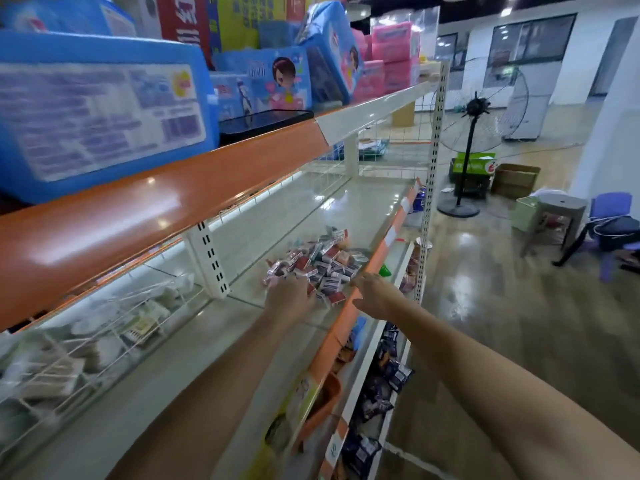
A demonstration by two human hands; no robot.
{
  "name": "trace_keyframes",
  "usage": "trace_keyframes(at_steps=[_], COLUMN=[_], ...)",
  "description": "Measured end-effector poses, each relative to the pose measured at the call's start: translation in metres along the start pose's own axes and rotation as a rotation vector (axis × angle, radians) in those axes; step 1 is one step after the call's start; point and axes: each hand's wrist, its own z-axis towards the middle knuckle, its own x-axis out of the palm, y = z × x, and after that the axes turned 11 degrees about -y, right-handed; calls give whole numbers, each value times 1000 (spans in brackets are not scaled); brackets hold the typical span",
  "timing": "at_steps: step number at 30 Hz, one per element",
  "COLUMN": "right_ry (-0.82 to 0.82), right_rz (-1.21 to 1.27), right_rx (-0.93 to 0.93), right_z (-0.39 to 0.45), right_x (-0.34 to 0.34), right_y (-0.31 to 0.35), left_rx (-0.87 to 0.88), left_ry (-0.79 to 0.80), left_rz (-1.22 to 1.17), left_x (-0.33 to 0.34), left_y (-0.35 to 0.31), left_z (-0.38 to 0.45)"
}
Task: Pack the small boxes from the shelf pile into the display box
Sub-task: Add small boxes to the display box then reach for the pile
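Observation:
A loose pile of small boxes [320, 263], red, white and dark blue, lies on the middle shelf [346, 206] near its front edge. My left hand [289, 297] reaches onto the near end of the pile, fingers bent down among the boxes; whether it holds one is hidden. My right hand [375, 294] rests at the orange front rail [388, 242] just right of the pile, fingers stretched toward the boxes. No display box shows clearly; a dark rounded object at the pile's right edge is blurred.
An orange-edged upper shelf [156, 199] overhangs, loaded with blue packs [97, 109] and pink packs [394, 53]. Wire dividers hold goods [69, 355] at the left of the middle shelf. Dark snack bags [384, 379] fill the lower shelf. A standing fan [467, 147] and stools [561, 216] occupy the aisle.

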Motion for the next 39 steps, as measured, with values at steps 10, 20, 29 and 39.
trace_keyframes(at_steps=[10, 20, 29, 39], right_ry=[-57, -47, -65, -65], right_rz=[24, 77, 93, 403], right_rx=[-292, -504, -673, -683], right_z=[131, 196, 203, 202], right_x=[17, 38, 43, 34], right_y=[-39, -61, -66, -67], left_rx=[-250, -429, -532, -696], left_ry=[-71, -131, -150, -340], left_rz=[-90, -23, -84, -613], left_x=[46, 71, 74, 41], left_y=[4, 3, -1, -13], left_z=[85, 113, 114, 86])
